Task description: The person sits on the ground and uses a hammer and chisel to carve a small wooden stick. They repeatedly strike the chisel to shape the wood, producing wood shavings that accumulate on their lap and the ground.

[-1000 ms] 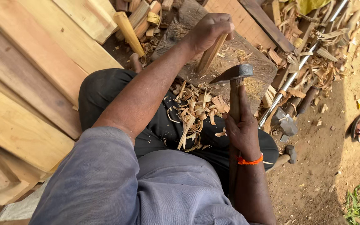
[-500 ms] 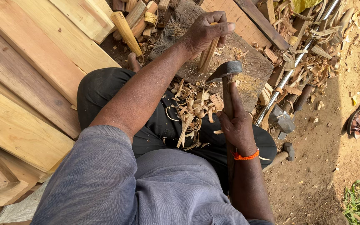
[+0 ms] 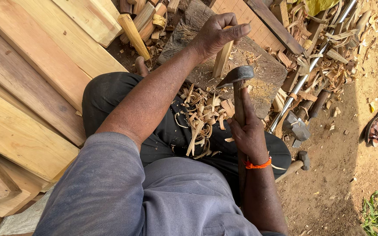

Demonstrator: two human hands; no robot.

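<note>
Centre frame: curled pale wood shavings (image 3: pixel 204 120) on the dark-trousered lap. Right hand (image 3: pixel 248 131) grips the adze (image 3: pixel 237 75) by its worn handle, partly hidden by the forearm. Beyond, left hand (image 3: pixel 217 35) pinches an upright wooden stick (image 3: pixel 222 59) on the rough, grey chopping block (image 3: pixel 259 74).

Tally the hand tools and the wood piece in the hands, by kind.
Adze-like tool in the right hand: 1
Wood piece held by the left hand: 1
Spare tools lying on the dirt: 2
Total: 4
</note>
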